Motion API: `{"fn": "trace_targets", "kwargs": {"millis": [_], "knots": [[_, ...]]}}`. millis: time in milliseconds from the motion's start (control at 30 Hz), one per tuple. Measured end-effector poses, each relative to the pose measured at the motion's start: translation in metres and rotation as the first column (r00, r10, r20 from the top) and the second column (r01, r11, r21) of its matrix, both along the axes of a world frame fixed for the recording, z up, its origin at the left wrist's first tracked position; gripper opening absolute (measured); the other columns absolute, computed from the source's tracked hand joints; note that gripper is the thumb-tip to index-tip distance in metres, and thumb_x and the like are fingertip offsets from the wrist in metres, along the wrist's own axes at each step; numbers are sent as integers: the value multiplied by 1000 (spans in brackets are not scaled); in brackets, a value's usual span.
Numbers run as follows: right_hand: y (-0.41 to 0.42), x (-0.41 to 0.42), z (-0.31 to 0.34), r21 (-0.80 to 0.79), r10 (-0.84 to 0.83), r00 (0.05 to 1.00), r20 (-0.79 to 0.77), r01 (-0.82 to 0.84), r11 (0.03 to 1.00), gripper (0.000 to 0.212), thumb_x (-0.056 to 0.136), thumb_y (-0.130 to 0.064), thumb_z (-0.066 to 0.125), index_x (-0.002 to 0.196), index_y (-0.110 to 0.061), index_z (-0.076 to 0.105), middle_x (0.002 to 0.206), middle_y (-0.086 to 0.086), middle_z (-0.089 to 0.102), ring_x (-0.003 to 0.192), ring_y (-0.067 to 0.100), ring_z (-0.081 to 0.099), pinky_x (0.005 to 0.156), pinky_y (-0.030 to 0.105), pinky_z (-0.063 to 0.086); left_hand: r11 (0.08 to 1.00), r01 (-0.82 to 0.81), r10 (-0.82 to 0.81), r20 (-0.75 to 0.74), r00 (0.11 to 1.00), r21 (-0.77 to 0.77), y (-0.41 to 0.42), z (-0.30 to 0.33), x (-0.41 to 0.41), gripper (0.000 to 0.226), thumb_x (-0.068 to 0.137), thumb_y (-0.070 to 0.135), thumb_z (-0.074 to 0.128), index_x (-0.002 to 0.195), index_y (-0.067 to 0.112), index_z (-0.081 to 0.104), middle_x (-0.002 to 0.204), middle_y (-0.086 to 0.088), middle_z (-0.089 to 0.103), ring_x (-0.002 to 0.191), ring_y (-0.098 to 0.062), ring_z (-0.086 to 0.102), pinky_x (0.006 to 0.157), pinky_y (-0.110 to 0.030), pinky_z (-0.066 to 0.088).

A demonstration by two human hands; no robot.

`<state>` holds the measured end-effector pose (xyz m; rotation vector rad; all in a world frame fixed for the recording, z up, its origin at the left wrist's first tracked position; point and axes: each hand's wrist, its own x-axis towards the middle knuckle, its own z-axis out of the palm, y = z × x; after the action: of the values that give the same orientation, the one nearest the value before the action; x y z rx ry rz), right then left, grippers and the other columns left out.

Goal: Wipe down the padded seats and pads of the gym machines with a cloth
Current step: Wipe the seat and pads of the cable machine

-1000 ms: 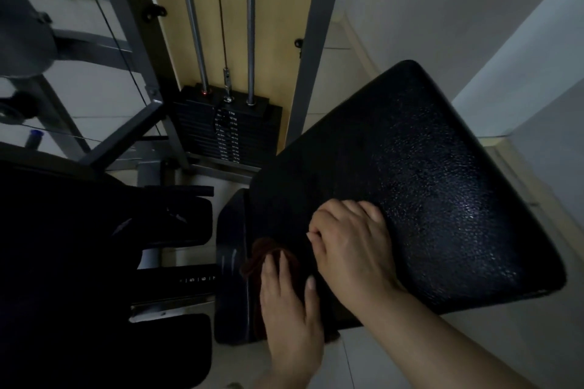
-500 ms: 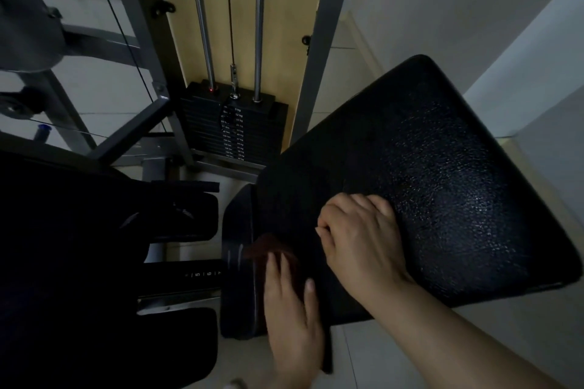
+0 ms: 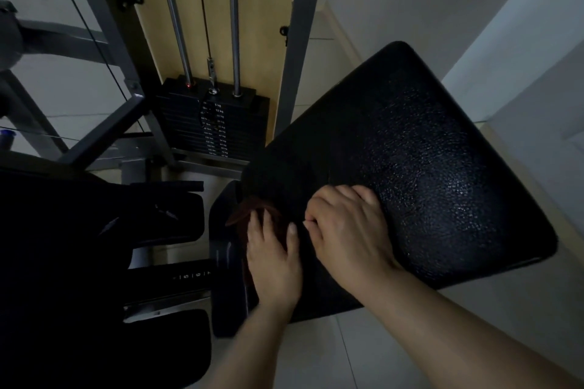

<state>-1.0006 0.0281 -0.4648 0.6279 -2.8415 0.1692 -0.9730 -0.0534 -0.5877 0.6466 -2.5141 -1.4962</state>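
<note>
Weight-stack machine frame (image 3: 104, 50) stands behind, its black plate stack (image 3: 215, 123) between two guide rods. In front, the large black padded seat (image 3: 410, 151) tilts across the right of the view; its textured vinyl catches light on the right half, though no clear wiped-versus-unwiped boundary can be made out. Further dark pads (image 3: 164, 218) sit at lower left, and nothing shows them being attended to.

Right hand (image 3: 350, 230) rests on the seat with fingers curled under, grip apparently empty — bracing, by judgement. Left hand (image 3: 273, 265) lies flat with fingers extended, pressing the reddish-brown cloth (image 3: 252, 215) against the seat's left edge, not clenching it.

Progress, as judged: wiping is under way at the left edge only; the broad face of this seat and the neighbouring pads appear outstanding.

Limitations — most of the cloth is hidden beneath the left hand; the lower-left region is too dark to identify parts; the seat's mounting is not visible
</note>
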Motion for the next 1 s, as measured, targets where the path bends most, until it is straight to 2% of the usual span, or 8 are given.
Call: {"fn": "trace_targets", "kwargs": {"millis": [100, 200, 333, 433, 600, 700, 833, 1000], "knots": [[1, 1, -2, -12, 7, 1000, 10, -7, 1000, 12, 71, -20, 76, 72, -22, 64, 77, -6, 60, 76, 17, 58, 83, 29, 32, 998, 59, -58, -66, 996, 5, 31, 8, 66, 80, 89, 70, 12, 148, 17, 18, 157, -1, 10, 145, -18, 14, 116, -41, 19], [1, 0, -3, -6, 15, 1000, 0, -15, 1000, 12, 70, -20, 76, 72, -22, 64, 77, -5, 61, 77, 17, 59, 83, 30, 32, 996, 88, -88, -4, 996, -17, 28, 9, 61, 89, 84, 76, 3, 148, 16, 17, 157, -3, 8, 146, -20, 10, 118, -42, 18], [0, 0, 0, 15, 3, 1000, 13, -3, 1000, 12, 70, -22, 75, 73, -22, 63, 78, -4, 61, 77, 19, 59, 82, 32, 33, 998, 16, -21, 94, 995, 53, -14, 2, -21, 79, 89, 65, 28, 149, 13, 25, 158, -10, 13, 145, -23, 15, 117, -43, 19], [1, 1, 2, 6, 12, 1000, 25, -12, 1000, 14, 69, -21, 77, 73, -22, 63, 78, -5, 60, 78, 18, 59, 83, 32, 34, 989, -70, 55, 120, 991, 127, -28, -5, -48, 90, 79, 73, 28, 147, 14, 30, 156, -9, 23, 142, -24, 24, 113, -46, 27], [2, 2, 1, -13, 24, 1000, 12, -24, 1000, 14, 69, -20, 77, 72, -23, 63, 78, -6, 61, 77, 17, 60, 84, 30, 34, 996, -39, 39, 2, 999, 76, 1, -6, 24, 89, 81, 76, 27, 145, 15, 33, 156, -4, 22, 142, -18, 24, 114, -42, 27], [3, 3, 1, -19, 34, 999, 10, -34, 999, 13, 71, -20, 75, 73, -23, 63, 80, -7, 61, 79, 15, 60, 86, 30, 34, 995, 22, -22, -4, 1000, 100, 13, -1, 48, 89, 79, 77, 27, 146, 18, 30, 158, 0, 17, 145, -12, 15, 117, -41, 22], [3, 3, 2, -13, 47, 999, 9, -47, 999, 15, 71, -21, 75, 73, -24, 61, 82, -8, 60, 80, 15, 60, 86, 30, 34, 994, 66, -65, -13, 998, 86, -12, -6, 6, 95, 76, 85, 18, 149, 24, 19, 158, 4, 14, 145, -8, 10, 119, -35, 15], [3, 3, 3, -7, 52, 998, 37, -52, 999, 19, 69, -23, 77, 74, -26, 59, 84, -10, 58, 80, 14, 58, 84, 29, 36, 990, 29, -31, 9, 999, 134, -46, -21, -75, 78, 87, 66, 32, 149, 18, 26, 157, -2, 20, 144, -15, 18, 117, -33, 17]]}}
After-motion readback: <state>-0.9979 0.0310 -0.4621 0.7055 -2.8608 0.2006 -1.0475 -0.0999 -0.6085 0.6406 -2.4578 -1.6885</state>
